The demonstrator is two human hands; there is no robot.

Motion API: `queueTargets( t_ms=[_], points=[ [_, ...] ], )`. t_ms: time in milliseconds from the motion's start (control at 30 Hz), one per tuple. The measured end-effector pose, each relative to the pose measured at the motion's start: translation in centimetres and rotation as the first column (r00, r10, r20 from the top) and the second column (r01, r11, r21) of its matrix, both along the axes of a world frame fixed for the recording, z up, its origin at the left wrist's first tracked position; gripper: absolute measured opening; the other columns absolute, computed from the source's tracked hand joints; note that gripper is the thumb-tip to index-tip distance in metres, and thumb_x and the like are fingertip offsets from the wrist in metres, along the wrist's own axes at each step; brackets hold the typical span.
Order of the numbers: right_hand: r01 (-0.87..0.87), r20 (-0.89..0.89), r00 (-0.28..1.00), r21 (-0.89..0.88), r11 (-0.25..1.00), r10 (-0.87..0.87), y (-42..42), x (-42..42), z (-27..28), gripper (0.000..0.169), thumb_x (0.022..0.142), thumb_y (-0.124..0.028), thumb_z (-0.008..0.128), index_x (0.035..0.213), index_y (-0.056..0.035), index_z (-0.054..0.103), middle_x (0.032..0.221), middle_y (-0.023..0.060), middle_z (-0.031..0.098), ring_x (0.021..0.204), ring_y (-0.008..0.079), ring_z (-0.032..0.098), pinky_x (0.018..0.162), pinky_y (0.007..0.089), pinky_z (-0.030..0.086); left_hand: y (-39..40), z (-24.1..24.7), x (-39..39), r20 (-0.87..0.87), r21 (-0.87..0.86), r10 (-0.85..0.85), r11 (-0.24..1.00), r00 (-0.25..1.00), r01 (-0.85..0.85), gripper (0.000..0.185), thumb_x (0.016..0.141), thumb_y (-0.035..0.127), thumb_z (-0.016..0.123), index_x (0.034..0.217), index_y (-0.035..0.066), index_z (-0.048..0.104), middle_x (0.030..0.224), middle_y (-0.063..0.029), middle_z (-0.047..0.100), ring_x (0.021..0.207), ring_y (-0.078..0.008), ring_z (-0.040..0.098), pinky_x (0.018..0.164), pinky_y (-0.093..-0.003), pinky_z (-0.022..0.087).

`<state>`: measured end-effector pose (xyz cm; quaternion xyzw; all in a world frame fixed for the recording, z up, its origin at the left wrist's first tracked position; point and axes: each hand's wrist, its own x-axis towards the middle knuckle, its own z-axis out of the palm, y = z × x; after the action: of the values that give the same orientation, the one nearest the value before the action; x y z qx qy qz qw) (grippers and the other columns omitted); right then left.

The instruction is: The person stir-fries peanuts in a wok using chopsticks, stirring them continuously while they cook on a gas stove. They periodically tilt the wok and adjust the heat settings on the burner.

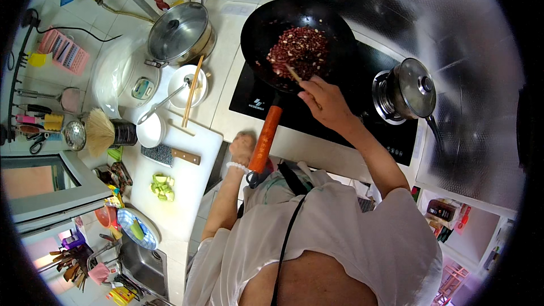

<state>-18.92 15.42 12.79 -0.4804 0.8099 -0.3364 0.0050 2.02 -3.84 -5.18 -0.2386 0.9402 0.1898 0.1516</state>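
Observation:
My right hand (324,103) reaches over the near side of a black wok (257,36), gripping a light wooden utensil (293,73). The utensil's tip touches red-skinned peanuts (304,49), some showing pale kernels; its exact shape cannot be made out. The wok sits on a black glass-topped gas stove (340,129). Its orange-red wooden handle (267,136) points back at me. Left of that handle, near the counter edge, is my left hand (243,146), slightly blurred, with a white bead bracelet (237,165) at the wrist. Whether its fingers hold anything cannot be told.
A lidded saucepan (414,89) stands on the right burner. On the left are a lidded pot (180,34), a rice cooker (138,76), and a bowl (187,100) with chopsticks (193,89). A cleaver (185,155) and chopped green vegetable (162,188) lie on a white cutting board (187,187).

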Motion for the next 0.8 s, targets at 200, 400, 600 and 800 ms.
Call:
queueTargets(
  t_ms=[200,400,600,800],
  points=[
    [0.154,-0.084,0.985,0.050,0.987,-0.150,-0.3,-3.6,-0.9,0.026,0.094,-0.018,0.055,0.107,0.0039,0.058,0.087,0.0157,0.056,0.070,0.0318,0.059,0.059,0.0386,0.047,-0.3,-0.2,0.1,0.068,0.062,0.041,0.997,0.997,-0.045,0.061,0.059,0.048,0.081,0.111,0.018,0.064,0.109,-0.0150,0.061,0.101,-0.0330,0.062,0.084,-0.0419,0.050],
    [0.209,-0.176,0.968,0.171,0.963,-0.178,1.9,-3.0,0.1,0.028,0.093,-0.020,0.055,0.108,0.0038,0.057,0.087,0.0149,0.057,0.069,0.0292,0.061,0.056,0.0371,0.049,0.2,-0.2,0.0,0.037,-0.012,0.018,1.000,0.999,-0.018,0.036,0.068,0.035,0.073,0.095,0.012,0.066,0.102,-0.0172,0.062,0.093,-0.0342,0.064,0.074,-0.0427,0.054],
    [-0.026,-0.043,0.999,-0.042,0.999,0.024,-1.6,0.4,-0.2,0.026,0.091,-0.020,0.059,0.105,0.0027,0.059,0.087,0.0150,0.057,0.069,0.0291,0.060,0.059,0.0376,0.049,0.0,0.4,0.2,-0.025,0.031,0.005,1.000,1.000,-0.004,0.027,0.074,0.030,0.069,0.091,0.009,0.066,0.103,-0.0178,0.062,0.090,-0.0345,0.066,0.072,-0.0422,0.055],
    [0.115,-0.060,0.991,-0.035,0.993,-0.117,-3.0,-6.5,-2.1,0.027,0.093,-0.016,0.055,0.113,0.0034,0.057,0.087,0.0165,0.056,0.076,0.0320,0.058,0.063,0.0386,0.046,-0.6,-1.4,0.2,0.048,0.054,0.066,0.996,0.997,-0.068,0.047,0.063,0.044,0.076,0.099,0.016,0.068,0.105,-0.0169,0.062,0.097,-0.0335,0.063,0.078,-0.0424,0.052]
  ],
)
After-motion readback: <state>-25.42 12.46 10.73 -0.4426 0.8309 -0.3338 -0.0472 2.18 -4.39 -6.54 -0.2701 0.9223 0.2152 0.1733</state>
